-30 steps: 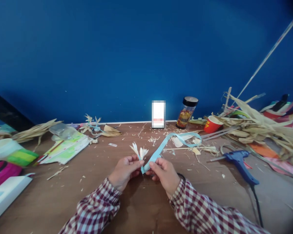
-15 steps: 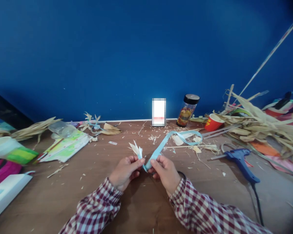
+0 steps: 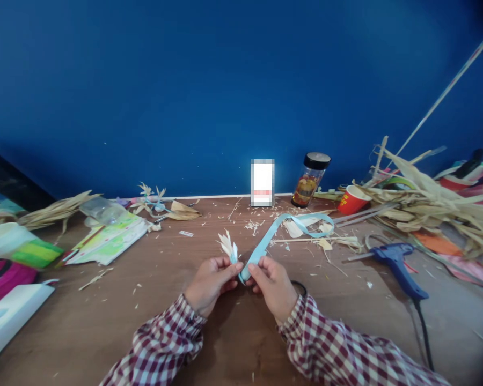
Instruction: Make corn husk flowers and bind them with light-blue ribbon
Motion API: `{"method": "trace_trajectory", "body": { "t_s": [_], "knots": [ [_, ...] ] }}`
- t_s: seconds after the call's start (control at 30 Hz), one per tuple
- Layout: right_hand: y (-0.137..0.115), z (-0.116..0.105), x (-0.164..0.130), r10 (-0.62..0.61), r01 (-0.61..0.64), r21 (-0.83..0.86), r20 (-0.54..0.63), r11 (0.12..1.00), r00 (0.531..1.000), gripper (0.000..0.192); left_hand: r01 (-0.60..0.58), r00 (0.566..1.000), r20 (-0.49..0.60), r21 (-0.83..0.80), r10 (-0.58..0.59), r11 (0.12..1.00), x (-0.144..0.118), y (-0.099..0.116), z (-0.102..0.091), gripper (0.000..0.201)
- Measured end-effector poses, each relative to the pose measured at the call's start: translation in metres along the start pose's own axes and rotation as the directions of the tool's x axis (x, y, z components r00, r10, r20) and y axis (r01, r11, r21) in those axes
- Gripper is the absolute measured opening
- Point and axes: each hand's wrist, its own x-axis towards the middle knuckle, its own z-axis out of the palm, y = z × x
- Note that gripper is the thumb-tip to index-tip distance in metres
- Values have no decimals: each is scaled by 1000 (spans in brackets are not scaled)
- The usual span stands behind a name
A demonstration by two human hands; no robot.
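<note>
My left hand [image 3: 212,281] pinches a small corn husk flower [image 3: 227,245], its pale pointed petals sticking up above the thumb. Light blue ribbon is at the flower's base, partly hidden by my fingers. Between thumb and fingers, my right hand [image 3: 274,284] grips the light blue ribbon [image 3: 268,236] close to that base. From there the ribbon runs up and away over the table and curls into a loop at its far end. Both hands are near each other, just above the brown table [image 3: 145,321].
On the right lie a blue glue gun [image 3: 400,268] with its cord, a red paper cup [image 3: 353,200] and a heap of corn husks [image 3: 430,209]. A lidded jar [image 3: 310,179] stands at the back. Leftward are a painted sheet [image 3: 108,238] and a white box [image 3: 18,316].
My left hand has moved slightly right, closer to my right hand, and the husk flower has shifted with it. The ribbon is still held, with its far loop nearly unmoved.
</note>
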Motion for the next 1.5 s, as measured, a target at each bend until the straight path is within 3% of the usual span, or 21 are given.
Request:
{"method": "trace_trajectory", "body": {
  "t_s": [0.33,0.47,0.67,0.93,1.3,1.5],
  "knots": [
    [-4,-1,-1,-13,13,-20,4,1000,1000,20,11,1000,-17,21,-10,1000,-3,0,3,28],
    [-4,0,-2,-28,28,-24,12,999,1000,18,-48,998,-52,-2,47,999,-1,-4,5,27],
    [6,-1,0,-150,158,-87,87,984,985,15,-133,982,-125,54,139,990,3,-9,5,26],
    [6,-4,-2,-254,266,-295,78,918,964,16,-164,976,-129,95,175,982,7,-12,3,26],
    [11,-4,3,-242,260,-272,98,927,965,18,-183,971,-144,57,189,981,4,-12,6,25],
    [6,-2,3,-197,215,-84,182,973,963,9,-204,967,-142,55,210,977,5,-14,7,26]
  ]
}}
